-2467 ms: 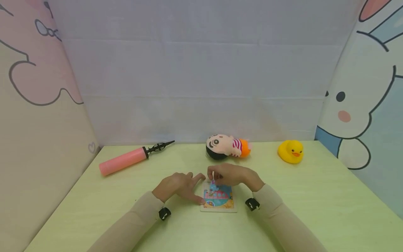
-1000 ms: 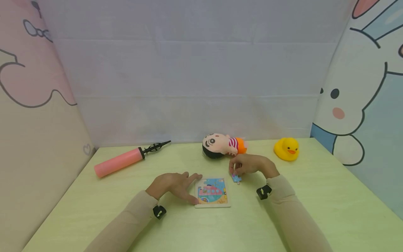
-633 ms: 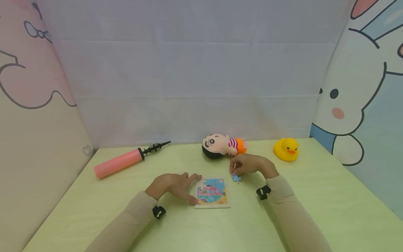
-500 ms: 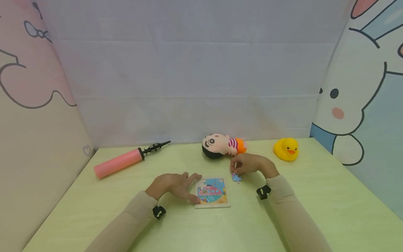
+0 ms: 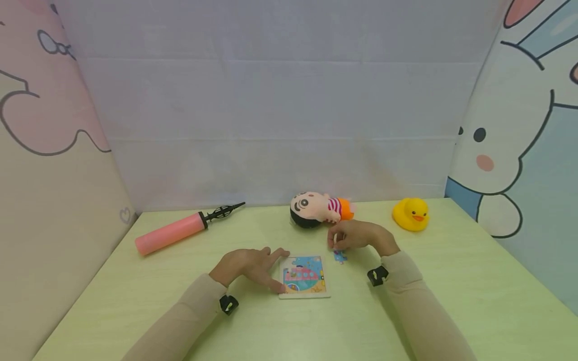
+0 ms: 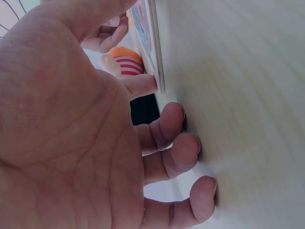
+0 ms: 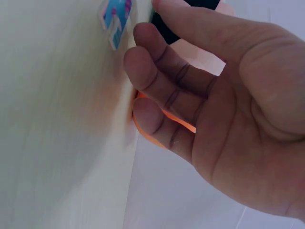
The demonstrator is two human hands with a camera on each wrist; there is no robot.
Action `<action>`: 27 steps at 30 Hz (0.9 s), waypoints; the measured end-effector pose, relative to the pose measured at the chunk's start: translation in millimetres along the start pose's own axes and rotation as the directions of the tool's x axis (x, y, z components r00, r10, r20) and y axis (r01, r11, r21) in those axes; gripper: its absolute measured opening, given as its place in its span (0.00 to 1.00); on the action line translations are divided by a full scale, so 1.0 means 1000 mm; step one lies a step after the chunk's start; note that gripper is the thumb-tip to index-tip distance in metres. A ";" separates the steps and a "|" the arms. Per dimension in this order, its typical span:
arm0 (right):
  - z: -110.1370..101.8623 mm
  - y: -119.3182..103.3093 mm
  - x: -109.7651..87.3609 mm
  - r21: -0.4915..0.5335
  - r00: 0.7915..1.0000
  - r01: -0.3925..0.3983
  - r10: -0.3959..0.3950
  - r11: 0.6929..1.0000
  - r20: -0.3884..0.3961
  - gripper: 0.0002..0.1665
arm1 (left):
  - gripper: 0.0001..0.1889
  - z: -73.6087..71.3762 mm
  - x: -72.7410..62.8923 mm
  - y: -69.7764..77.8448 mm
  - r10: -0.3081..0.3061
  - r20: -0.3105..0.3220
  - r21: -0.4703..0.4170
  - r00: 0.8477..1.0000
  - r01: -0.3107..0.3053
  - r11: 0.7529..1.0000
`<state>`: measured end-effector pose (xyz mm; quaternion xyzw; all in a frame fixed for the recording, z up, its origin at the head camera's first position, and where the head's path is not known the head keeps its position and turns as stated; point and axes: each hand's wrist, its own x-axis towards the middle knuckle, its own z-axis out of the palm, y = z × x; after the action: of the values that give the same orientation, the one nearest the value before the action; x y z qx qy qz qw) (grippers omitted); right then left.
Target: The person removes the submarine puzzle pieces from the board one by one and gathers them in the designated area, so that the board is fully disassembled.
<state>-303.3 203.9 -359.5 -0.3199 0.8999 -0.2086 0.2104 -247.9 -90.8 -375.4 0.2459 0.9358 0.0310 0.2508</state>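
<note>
The green table point(image 5: 451, 301) carries everything, and the work on it looks barely begun, judging by how things lie: the puzzle board point(image 5: 303, 277) near the middle shows most of its boat picture in place, while a single blue puzzle piece point(image 5: 340, 256) lies flat on the table just beside the board's right edge, out of the frame. The board is the only holder here; its tray is nearly full of pieces, though a gap cannot be made out from the head view. The left hand point(image 5: 250, 265) rests on the table with fingers spread and straight, their tips touching the board's left edge and steadying it. The right hand point(image 5: 358, 234) hovers just over the loose piece, fingers loosely bent and apart, gripping nothing; the right wrist view shows the piece point(image 7: 115, 16) free beyond the fingertips point(image 7: 143, 110). Behind lie a pink pump point(image 5: 173, 231), a doll point(image 5: 318, 208) and a yellow duck point(image 5: 410, 214).
</note>
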 end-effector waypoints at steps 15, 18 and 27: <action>0.016 -0.023 0.019 -0.071 0.991 0.136 -0.134 0.988 0.029 0.06 | 0.47 -0.001 0.002 -0.002 -0.013 0.014 -0.009 1.000 0.013 1.000; 0.019 -0.030 0.021 -0.109 0.985 0.173 -0.171 0.979 0.029 0.08 | 0.48 -0.001 0.003 -0.001 -0.013 0.010 -0.013 1.000 0.013 1.000; 0.030 -0.047 0.027 -0.120 0.988 0.148 -0.141 0.982 0.069 0.13 | 0.48 -0.001 0.003 -0.001 -0.024 0.020 -0.010 1.000 0.024 1.000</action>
<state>-284.1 145.3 -367.4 -0.4032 0.8788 -0.1569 0.2013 -250.7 -90.7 -376.4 0.2336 0.9359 0.0305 0.2619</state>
